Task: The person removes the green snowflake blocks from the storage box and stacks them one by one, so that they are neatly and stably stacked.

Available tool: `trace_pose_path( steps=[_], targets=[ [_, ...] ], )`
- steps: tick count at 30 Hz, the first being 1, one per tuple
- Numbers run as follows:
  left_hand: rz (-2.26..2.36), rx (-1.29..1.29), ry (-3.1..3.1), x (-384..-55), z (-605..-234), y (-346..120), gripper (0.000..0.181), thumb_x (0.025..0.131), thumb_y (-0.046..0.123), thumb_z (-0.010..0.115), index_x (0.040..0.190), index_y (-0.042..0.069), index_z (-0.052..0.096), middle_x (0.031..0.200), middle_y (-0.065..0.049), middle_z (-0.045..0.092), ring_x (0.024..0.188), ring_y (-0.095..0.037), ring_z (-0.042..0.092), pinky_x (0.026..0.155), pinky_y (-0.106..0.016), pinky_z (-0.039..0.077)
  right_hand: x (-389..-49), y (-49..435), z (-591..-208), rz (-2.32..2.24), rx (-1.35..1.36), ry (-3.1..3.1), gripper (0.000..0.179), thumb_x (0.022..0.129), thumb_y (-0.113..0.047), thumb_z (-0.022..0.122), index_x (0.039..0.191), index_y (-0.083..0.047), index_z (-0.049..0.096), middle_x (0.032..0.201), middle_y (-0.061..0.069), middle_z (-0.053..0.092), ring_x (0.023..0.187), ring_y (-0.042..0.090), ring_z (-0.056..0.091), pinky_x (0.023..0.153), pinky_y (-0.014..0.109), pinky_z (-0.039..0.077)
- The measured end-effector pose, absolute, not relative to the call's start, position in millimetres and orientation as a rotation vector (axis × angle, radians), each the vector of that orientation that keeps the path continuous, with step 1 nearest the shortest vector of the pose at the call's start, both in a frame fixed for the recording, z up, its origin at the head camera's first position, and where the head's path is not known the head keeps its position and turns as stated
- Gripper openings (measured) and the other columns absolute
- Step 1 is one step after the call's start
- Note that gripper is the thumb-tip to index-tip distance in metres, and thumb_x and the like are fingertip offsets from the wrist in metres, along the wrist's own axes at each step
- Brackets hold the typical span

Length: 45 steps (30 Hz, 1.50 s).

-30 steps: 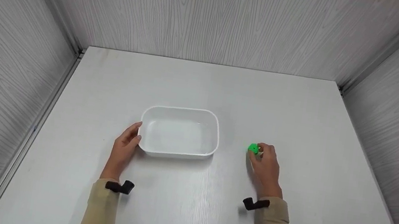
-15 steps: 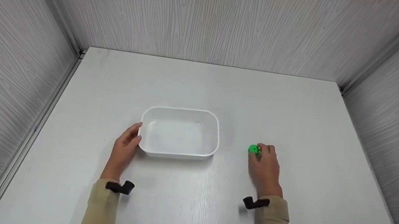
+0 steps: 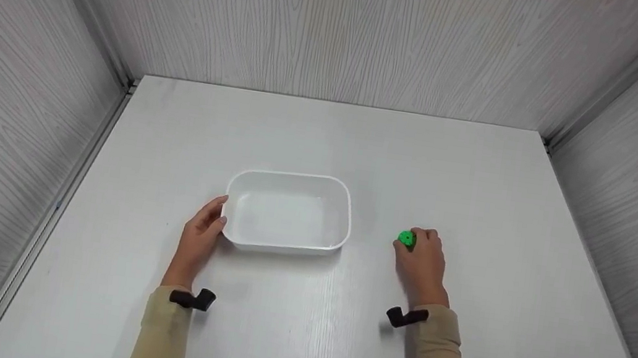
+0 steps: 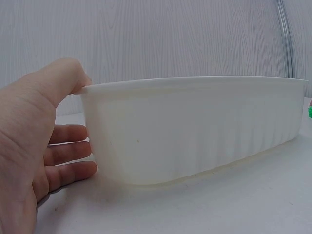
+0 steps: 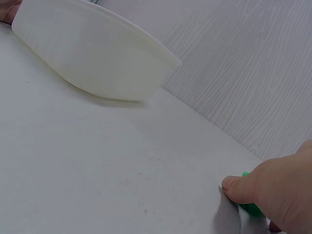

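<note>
A white rectangular plastic tub (image 3: 284,249) with rounded corners stands on the table, nothing visible inside it. My left hand (image 3: 199,243) touches its left end. In the left wrist view the thumb lies at the rim and the other fingers (image 4: 70,152) reach fairly straight against the end wall. To the right of the tub, my right hand (image 3: 422,267) pinches a small, roundish bright green ball (image 3: 407,238) with dark spots, low over the table. From the right wrist, the thumb covers much of the green ball (image 5: 251,209); whether it touches the table I cannot tell.
The white tabletop (image 3: 324,142) is bounded by a wood-grain back wall (image 3: 339,32) and side walls (image 3: 6,97). A stretch of table separates the tub from the right hand. Each wrist carries a black camera mount (image 3: 193,298).
The right hand's thumb and fingers have closed in on the green ball, and its wrist has shifted slightly forward and left. The left hand and the tub have stayed put.
</note>
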<state>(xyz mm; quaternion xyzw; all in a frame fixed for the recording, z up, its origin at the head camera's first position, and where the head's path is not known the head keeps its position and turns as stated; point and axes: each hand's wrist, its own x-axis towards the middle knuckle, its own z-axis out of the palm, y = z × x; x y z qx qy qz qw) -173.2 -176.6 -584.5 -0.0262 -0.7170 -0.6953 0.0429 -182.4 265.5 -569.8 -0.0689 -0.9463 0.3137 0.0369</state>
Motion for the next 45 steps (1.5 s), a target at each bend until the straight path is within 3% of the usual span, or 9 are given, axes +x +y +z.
trace_pose_path(
  steps=[16, 22, 30, 40, 45],
  targets=[
    [-2.13, -0.111, -2.184, -175, -584, -175, 0.043, 0.094, 0.017, 0.055, 0.136, 0.017, 0.048, 0.136, -0.012, 0.046, 0.123, -0.025, 0.044, 0.094, -0.022, 0.039, -180, 268, -570, 1.033, -0.314, -2.892, 0.041, 0.088, -0.035, 0.061, 0.115, -0.006, 0.053, 0.116, 0.01, 0.041, 0.102, 0.026, 0.043, 0.084, 0.043, 0.041],
    [-2.118, -0.116, -2.198, -174, -585, -176, 0.044, 0.094, 0.018, 0.055, 0.137, 0.015, 0.047, 0.136, -0.011, 0.047, 0.123, -0.024, 0.044, 0.093, -0.021, 0.04, -177, 270, -573, 1.109, -0.304, -2.884, 0.05, 0.086, -0.036, 0.063, 0.125, -0.007, 0.048, 0.121, 0.011, 0.039, 0.109, 0.027, 0.042, 0.09, 0.045, 0.039],
    [-2.092, -0.12, -2.199, -175, -584, -178, 0.044, 0.094, 0.019, 0.056, 0.137, 0.014, 0.048, 0.134, -0.011, 0.049, 0.121, -0.023, 0.046, 0.093, -0.022, 0.04, -174, 273, -570, 1.201, -0.252, -2.891, 0.072, 0.085, -0.037, 0.064, 0.144, -0.014, 0.029, 0.131, 0.011, 0.035, 0.124, 0.027, 0.036, 0.1, 0.046, 0.032],
    [-2.161, -0.108, -2.144, -173, -585, -180, 0.043, 0.095, 0.014, 0.054, 0.137, 0.009, 0.047, 0.137, -0.014, 0.046, 0.125, -0.027, 0.043, 0.094, -0.023, 0.039, -166, 278, -574, 1.334, -0.188, -2.825, 0.071, 0.087, -0.037, 0.061, 0.146, -0.017, 0.025, 0.131, 0.008, 0.035, 0.126, 0.029, 0.035, 0.1, 0.049, 0.031],
    [-2.151, -0.103, -2.158, -173, -584, -176, 0.044, 0.095, 0.018, 0.055, 0.138, 0.012, 0.046, 0.136, -0.014, 0.047, 0.124, -0.027, 0.042, 0.095, -0.023, 0.039, -163, 280, -566, 1.257, -0.091, -2.785, 0.072, 0.087, -0.041, 0.062, 0.143, -0.01, 0.029, 0.129, 0.015, 0.037, 0.118, 0.033, 0.042, 0.095, 0.049, 0.036]
  ],
)
